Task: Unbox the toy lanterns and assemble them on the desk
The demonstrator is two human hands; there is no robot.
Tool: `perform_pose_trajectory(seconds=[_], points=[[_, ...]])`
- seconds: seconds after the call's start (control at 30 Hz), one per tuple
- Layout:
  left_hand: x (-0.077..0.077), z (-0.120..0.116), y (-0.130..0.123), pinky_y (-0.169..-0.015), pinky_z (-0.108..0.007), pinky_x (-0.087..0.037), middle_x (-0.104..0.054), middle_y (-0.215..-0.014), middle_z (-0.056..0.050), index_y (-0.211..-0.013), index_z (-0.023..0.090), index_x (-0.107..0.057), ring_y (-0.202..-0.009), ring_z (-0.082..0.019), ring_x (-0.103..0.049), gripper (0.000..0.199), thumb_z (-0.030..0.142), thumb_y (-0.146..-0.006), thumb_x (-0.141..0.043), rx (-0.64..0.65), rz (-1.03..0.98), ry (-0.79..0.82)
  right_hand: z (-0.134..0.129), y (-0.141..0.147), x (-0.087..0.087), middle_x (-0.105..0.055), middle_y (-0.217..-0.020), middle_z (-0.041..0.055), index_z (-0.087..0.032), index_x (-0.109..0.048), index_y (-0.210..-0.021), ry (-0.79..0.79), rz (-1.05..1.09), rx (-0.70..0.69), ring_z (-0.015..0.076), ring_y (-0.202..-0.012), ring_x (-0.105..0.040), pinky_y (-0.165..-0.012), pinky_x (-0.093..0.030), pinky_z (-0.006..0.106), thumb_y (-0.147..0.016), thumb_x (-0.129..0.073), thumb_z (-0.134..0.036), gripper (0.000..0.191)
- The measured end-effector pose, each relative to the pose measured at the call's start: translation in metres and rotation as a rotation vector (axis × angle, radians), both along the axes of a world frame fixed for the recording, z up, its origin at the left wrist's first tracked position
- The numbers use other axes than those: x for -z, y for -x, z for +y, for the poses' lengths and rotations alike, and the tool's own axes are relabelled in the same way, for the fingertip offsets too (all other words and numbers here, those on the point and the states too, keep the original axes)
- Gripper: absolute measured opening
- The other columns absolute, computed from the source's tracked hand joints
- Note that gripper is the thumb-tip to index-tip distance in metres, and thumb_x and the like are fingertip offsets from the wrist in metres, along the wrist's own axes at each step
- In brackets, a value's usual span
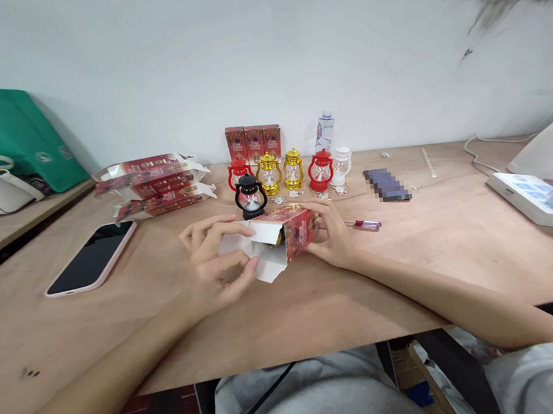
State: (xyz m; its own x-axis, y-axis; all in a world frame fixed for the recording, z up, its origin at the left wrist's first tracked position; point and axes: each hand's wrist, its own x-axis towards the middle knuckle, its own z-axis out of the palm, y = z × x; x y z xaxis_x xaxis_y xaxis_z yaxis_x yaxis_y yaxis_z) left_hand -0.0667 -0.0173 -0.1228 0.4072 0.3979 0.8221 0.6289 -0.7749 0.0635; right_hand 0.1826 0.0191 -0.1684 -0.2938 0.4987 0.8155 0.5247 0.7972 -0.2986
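A red printed cardboard box [300, 231] lies on its side above the table, its open end with white flaps facing left. Something gold shows inside; most of it is hidden. My right hand [333, 233] is closed round the box's far right end. At the open end, my left hand [215, 261] has its fingers and thumb bent around the white flaps. Just behind the box stands a black lantern [250, 198]. Farther back are red lanterns [321, 171], gold lanterns [269, 174] and a white lantern [342, 165].
Flattened-looking red boxes [155, 185] are stacked at back left, near a phone [92, 258]. Three upright boxes [254, 144] and a bottle [325, 130] stand by the wall. A screwdriver [367, 225] lies right of my right hand; a power strip [540, 198] sits far right.
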Motion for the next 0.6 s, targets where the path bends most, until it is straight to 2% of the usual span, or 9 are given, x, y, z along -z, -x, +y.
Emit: perform_pose_trajectory(seconds=[0.07, 0.17, 0.37, 0.6], points=[[0.0015, 0.0014, -0.0011, -0.09, -0.049, -0.033, -0.067, -0.094, -0.002, -0.053, 0.026, -0.063, -0.106, -0.028, -0.053, 0.022, 0.027, -0.075, -0.063, -0.027, -0.012, -0.011, -0.0004, 0.0, 0.0009, -0.049, -0.123, 0.0121, -0.025, -0.039, -0.13, -0.013, -0.017, 0.005, 0.0258, -0.117, -0.051, -0.096, -0.049, 0.048, -0.078, -0.067, -0.028, 0.059], [0.0025, 0.0027, -0.0019, -0.091, -0.05, -0.034, -0.066, -0.107, -0.002, -0.071, 0.032, -0.07, -0.111, -0.03, -0.05, 0.003, 0.034, -0.073, -0.068, -0.094, -0.032, 0.016, -0.0009, -0.0001, 0.0026, -0.049, -0.122, 0.0119, -0.025, -0.039, -0.13, -0.028, -0.009, 0.003, 0.0264, -0.116, -0.052, -0.095, -0.049, 0.047, -0.077, -0.068, -0.03, 0.061], [0.0004, 0.003, -0.0002, -0.098, -0.049, -0.032, -0.054, -0.131, -0.004, -0.093, 0.031, -0.066, -0.12, -0.031, -0.044, 0.031, 0.049, -0.069, -0.072, -0.144, -0.037, 0.065, -0.0008, -0.0007, 0.0057, -0.047, -0.123, 0.0122, -0.027, -0.038, -0.131, 0.0, 0.007, -0.046, 0.0265, -0.117, -0.052, -0.087, -0.055, 0.044, -0.077, -0.069, -0.03, 0.062], [0.0015, 0.0038, -0.0005, -0.098, -0.049, -0.031, -0.051, -0.133, -0.008, -0.101, 0.028, -0.059, -0.119, -0.032, -0.046, 0.044, 0.054, -0.068, -0.071, -0.096, -0.017, 0.078, -0.0019, -0.0006, 0.005, -0.047, -0.123, 0.0124, -0.026, -0.04, -0.129, -0.018, 0.005, -0.055, 0.026, -0.118, -0.051, -0.09, -0.053, 0.043, -0.077, -0.069, -0.029, 0.061]])
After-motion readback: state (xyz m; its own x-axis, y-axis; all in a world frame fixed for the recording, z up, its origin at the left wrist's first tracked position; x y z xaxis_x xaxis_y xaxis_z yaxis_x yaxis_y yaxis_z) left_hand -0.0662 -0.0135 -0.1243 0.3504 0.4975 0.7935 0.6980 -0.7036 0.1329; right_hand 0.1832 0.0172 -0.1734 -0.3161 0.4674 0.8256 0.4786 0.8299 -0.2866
